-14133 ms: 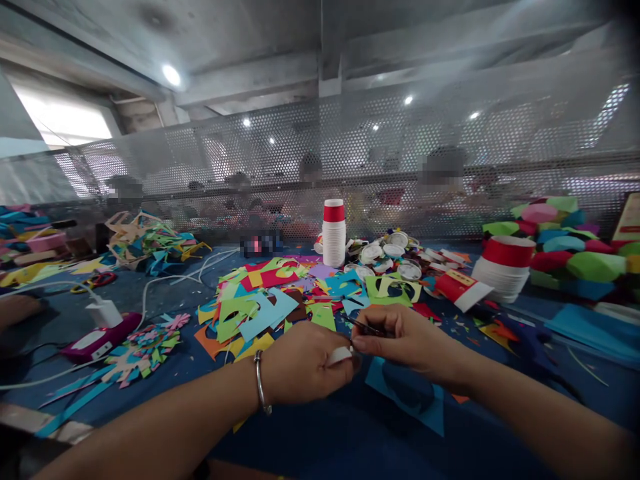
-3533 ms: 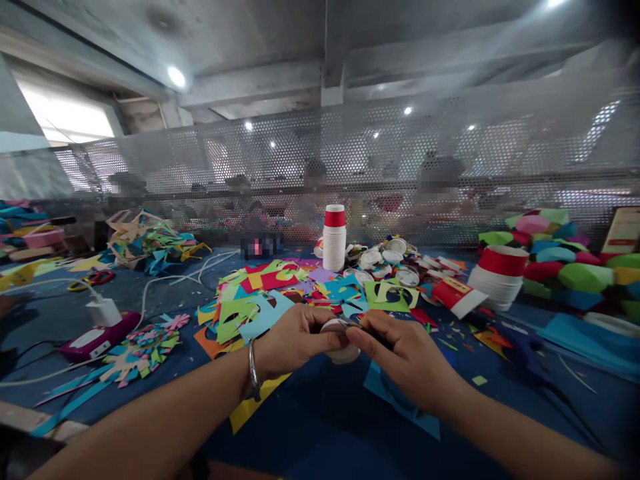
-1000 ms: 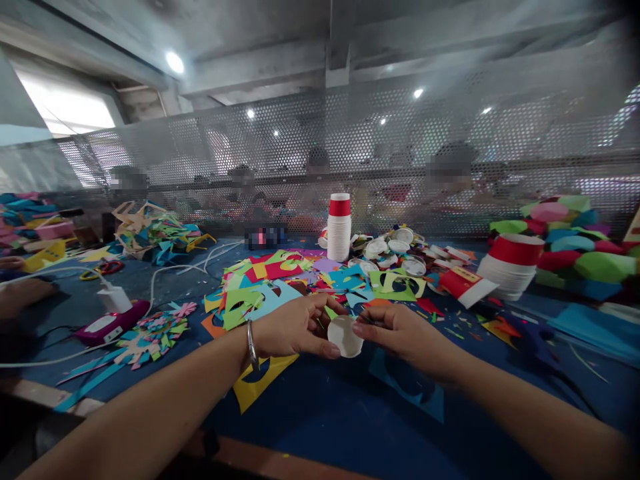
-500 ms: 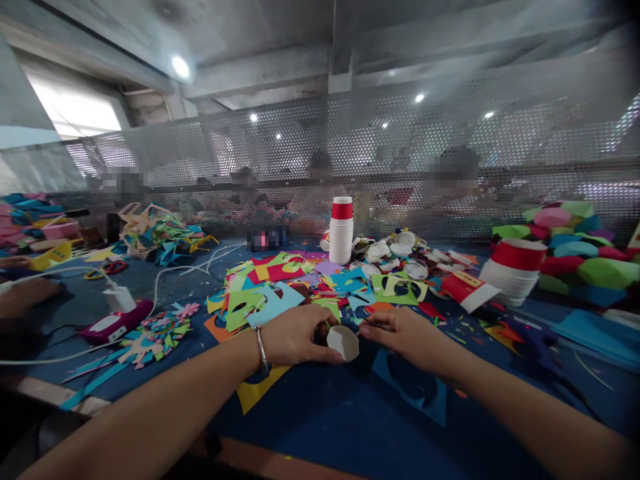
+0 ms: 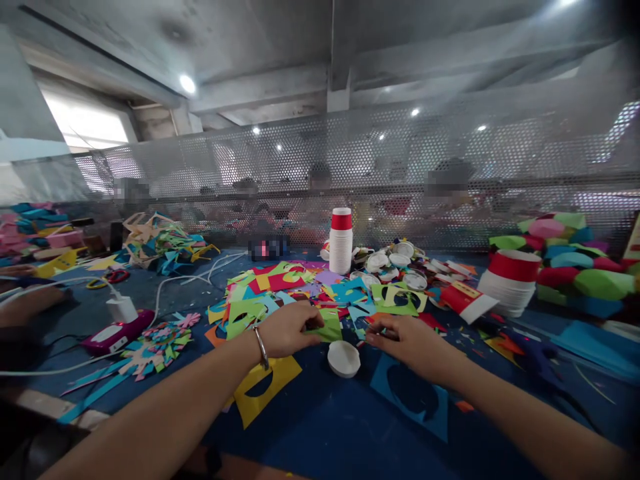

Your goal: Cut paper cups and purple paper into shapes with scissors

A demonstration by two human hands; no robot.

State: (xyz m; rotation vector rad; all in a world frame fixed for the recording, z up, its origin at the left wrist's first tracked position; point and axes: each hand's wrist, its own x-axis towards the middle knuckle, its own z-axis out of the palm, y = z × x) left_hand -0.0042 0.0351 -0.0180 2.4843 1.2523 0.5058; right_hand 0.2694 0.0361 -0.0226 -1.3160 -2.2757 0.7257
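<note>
White paper dish [image 5: 344, 360] is laid on the tabletop [image 5: 325, 433] between the left hand [image 5: 290, 328] and the right hand [image 5: 403, 339], touched by neither; it seems to be placed there so that it can be reached easily from both sides. The left hand is held near it with thumb and fingers parted, nothing visible in its grasp. The right hand's fingers are bent, but whether anything is pinched cannot be told. The dish is flanked by a yellow cut-out sheet [image 5: 253, 405] and a blue cut-out sheet [image 5: 440, 417]. Behind, the upright cup stack [image 5: 341, 252] is fronted by heaped paper scraps [image 5: 280, 283], likely an obstruction.
</note>
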